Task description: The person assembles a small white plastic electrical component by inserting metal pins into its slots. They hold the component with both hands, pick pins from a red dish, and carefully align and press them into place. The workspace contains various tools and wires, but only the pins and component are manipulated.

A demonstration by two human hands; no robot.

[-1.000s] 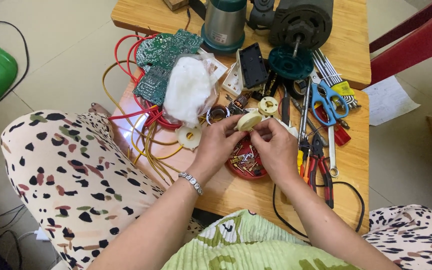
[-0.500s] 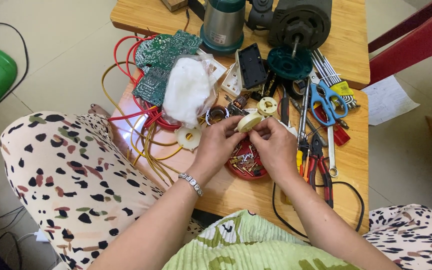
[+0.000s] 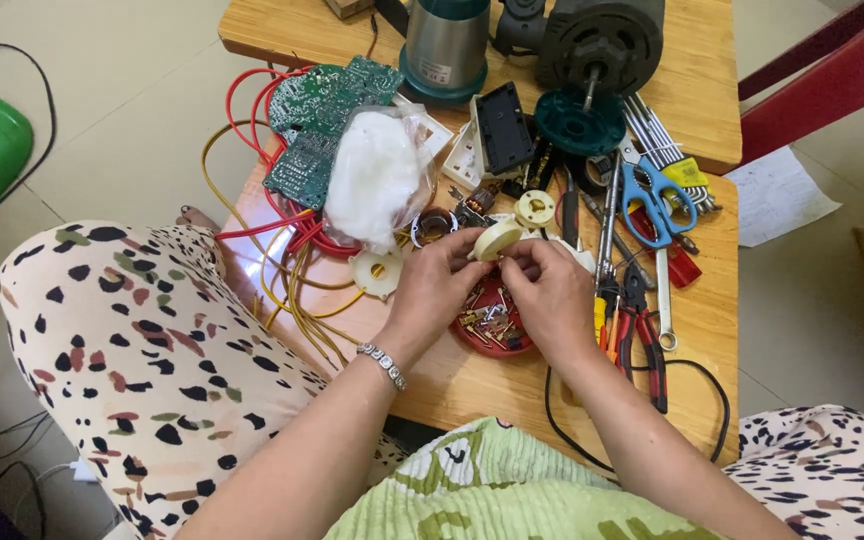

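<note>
My left hand [image 3: 434,290] and my right hand [image 3: 552,295] meet over a small red dish [image 3: 492,325] of screws and small metal parts. Together they pinch a cream-coloured roll of tape [image 3: 499,240], left fingers on its left side, right fingers at its lower right edge. A round cream plastic part [image 3: 535,209] lies just beyond the roll, and a white disc [image 3: 378,272] lies left of my left hand. A beaded bracelet sits on my left wrist.
The low wooden table [image 3: 697,330] holds green circuit boards [image 3: 317,130], a bag of white stuffing [image 3: 377,180], red and yellow wires [image 3: 287,265], a black motor [image 3: 597,45], a steel canister [image 3: 445,45], blue scissors [image 3: 654,198], red pliers [image 3: 642,335] and screwdrivers. A red chair [image 3: 832,60] stands at the right.
None of the objects has moved; both hands stay on the tape roll with only slight finger shifts.
</note>
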